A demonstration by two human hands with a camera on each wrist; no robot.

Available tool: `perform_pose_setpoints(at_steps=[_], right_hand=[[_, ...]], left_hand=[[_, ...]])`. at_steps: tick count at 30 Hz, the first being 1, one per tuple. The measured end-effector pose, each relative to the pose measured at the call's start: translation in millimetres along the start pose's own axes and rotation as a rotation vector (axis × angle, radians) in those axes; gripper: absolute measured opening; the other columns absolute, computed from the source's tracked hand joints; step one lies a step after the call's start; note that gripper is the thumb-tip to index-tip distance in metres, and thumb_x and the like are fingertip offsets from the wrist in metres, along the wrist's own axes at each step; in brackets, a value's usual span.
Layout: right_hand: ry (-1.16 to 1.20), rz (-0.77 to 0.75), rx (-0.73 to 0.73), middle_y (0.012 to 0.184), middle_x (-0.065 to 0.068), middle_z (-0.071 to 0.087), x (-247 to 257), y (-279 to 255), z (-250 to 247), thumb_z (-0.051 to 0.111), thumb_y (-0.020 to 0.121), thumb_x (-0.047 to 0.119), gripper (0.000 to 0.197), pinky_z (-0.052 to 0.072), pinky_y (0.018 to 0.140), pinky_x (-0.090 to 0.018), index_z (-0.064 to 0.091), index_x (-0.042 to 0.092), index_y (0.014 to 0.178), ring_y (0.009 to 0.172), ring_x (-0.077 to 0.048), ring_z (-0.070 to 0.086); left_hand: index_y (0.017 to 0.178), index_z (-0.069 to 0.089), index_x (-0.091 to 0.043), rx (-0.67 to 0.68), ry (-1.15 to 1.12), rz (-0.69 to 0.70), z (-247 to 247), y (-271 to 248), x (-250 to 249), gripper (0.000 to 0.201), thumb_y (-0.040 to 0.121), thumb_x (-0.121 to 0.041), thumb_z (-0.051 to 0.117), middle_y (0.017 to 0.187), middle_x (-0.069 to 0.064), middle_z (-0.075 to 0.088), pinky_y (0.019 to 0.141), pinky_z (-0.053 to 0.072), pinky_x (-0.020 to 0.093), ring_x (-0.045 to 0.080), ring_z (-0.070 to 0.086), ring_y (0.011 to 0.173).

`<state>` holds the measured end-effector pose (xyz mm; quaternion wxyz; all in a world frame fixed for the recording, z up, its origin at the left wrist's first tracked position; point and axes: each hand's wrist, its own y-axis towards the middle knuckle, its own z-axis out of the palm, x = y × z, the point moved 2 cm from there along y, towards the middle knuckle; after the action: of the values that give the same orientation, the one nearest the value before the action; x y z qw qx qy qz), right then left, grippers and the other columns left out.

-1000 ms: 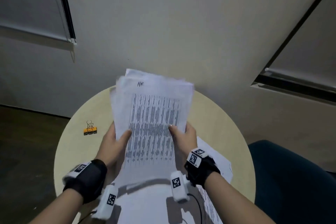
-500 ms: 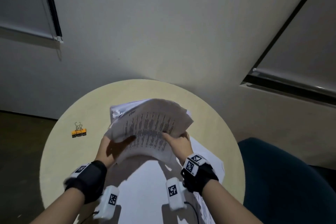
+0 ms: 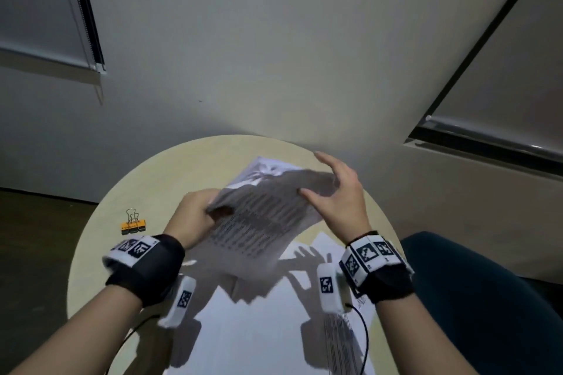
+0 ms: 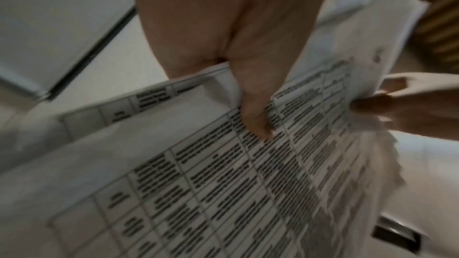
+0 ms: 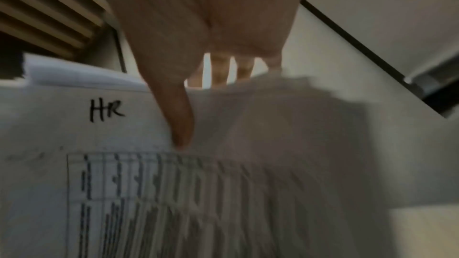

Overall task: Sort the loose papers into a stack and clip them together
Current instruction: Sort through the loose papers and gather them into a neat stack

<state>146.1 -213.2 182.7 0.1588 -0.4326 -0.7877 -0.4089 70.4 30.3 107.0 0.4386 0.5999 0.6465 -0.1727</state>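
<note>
Printed sheets gathered above the round table (image 3: pixel 100 240), not yet squared

The sheaf of printed papers (image 3: pixel 262 216) looks light and floppy, sagging where unsupported (it fans easily), so I'd judge it best held at opposite edges. It hangs tilted over the table's middle, between both hands. The left hand (image 3: pixel 192 216) has fingers curled, thumb pinching the sheaf's near-left edge; the right hand (image 3: pixel 338 195) is spread, thumb and fingertips steadying the far-right edge. More loose sheets (image 3: pixel 268 329) lie on the table below; the orange binder clip (image 3: pixel 133 224) sits left of the sheaf, untouched.
</note>
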Motion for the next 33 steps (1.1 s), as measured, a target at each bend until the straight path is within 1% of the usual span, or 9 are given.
perform_pose_setpoints(at_steps=[4,6,10,13,16,19,24,28,33], right_hand=[[-0.141,0.061,0.464,0.086,-0.001,0.071,2,7,2,0.068,0.085,0.018,0.013,0.045,0.074,-0.029,0.072,0.008,0.091,0.083,-0.003,0.057],[-0.093,0.096,0.435,0.068,-0.008,0.065,-11,-1,10,0.064,0.088,0.010,0.020,0.041,0.063,-0.030,0.066,-0.001,0.072,0.070,-0.001,0.050],[0.256,0.373,0.312,0.085,-0.001,0.075,-46,-32,17,0.070,0.087,0.014,0.003,0.053,0.072,-0.021,0.073,0.015,0.087,0.075,-0.002,0.065],[0.393,0.407,0.259,0.090,0.011,0.074,-59,-51,12,0.072,0.084,0.005,0.020,0.054,0.083,-0.018,0.069,0.018,0.099,0.086,0.004,0.068],[0.493,0.503,0.266,0.081,0.013,0.074,-62,-61,18,0.081,0.074,0.019,0.034,0.054,0.083,-0.019,0.069,0.004,0.102,0.078,0.009,0.067],[0.456,0.524,0.359,0.085,0.011,0.076,-80,-81,31,0.084,0.069,0.021,0.021,0.054,0.092,-0.030,0.077,0.021,0.089,0.083,0.001,0.070],[0.374,0.602,0.459,0.104,-0.005,0.075,-103,-119,34,0.083,0.065,0.024,0.051,0.051,0.078,-0.015,0.069,0.005,0.111,0.092,-0.006,0.070],[0.395,0.712,0.486,0.088,-0.010,0.075,-104,-112,38,0.065,0.082,-0.005,0.015,0.055,0.073,-0.028,0.076,0.004,0.088,0.072,-0.011,0.071],[0.412,0.700,0.383,0.085,0.007,0.064,-42,-95,13,0.059,0.094,0.008,0.019,0.038,0.055,0.002,0.066,0.004,0.111,0.049,0.025,0.050]], left_hand=[[0.070,0.059,-0.018,0.159,0.322,0.211,-9,14,-22,0.010,0.077,-0.010,0.060,0.071,-0.004,0.056,0.063,0.047,0.038,0.029,0.058,0.077],[0.079,0.065,-0.021,0.027,0.324,0.206,-15,13,-22,0.016,0.075,-0.006,0.066,0.082,-0.005,0.058,0.076,0.048,0.044,0.028,0.053,0.089],[0.141,0.034,-0.031,-0.377,0.151,-0.266,-36,-6,17,0.097,0.061,-0.030,0.088,0.146,0.010,0.025,0.111,0.027,0.047,0.031,0.022,0.135],[0.149,0.009,-0.034,-0.277,-0.378,-0.520,-44,-22,51,0.127,0.054,-0.023,0.093,0.152,0.007,0.026,0.113,0.030,0.047,0.025,0.031,0.139],[0.129,0.050,-0.010,-0.126,-0.462,-0.549,-41,-34,64,0.084,0.056,-0.019,0.091,0.118,0.007,0.065,0.097,0.050,0.047,0.025,0.061,0.111],[0.105,0.064,-0.016,-0.023,-0.456,-0.578,-22,-54,76,0.044,0.066,-0.011,0.085,0.102,0.006,0.071,0.089,0.053,0.043,0.025,0.065,0.102],[0.102,0.065,-0.012,-0.002,-0.553,-0.633,6,-91,91,0.041,0.067,-0.004,0.084,0.098,0.009,0.072,0.074,0.053,0.032,0.025,0.066,0.095],[0.086,0.073,-0.016,0.004,-0.613,-0.474,0,-92,82,0.029,0.058,-0.022,0.077,0.079,0.002,0.072,0.067,0.052,0.016,0.025,0.066,0.082],[0.081,0.073,-0.007,-0.110,-0.599,-0.546,0,-77,75,0.016,0.073,0.007,0.074,0.073,0.004,0.075,0.068,0.057,0.035,0.026,0.069,0.083]])
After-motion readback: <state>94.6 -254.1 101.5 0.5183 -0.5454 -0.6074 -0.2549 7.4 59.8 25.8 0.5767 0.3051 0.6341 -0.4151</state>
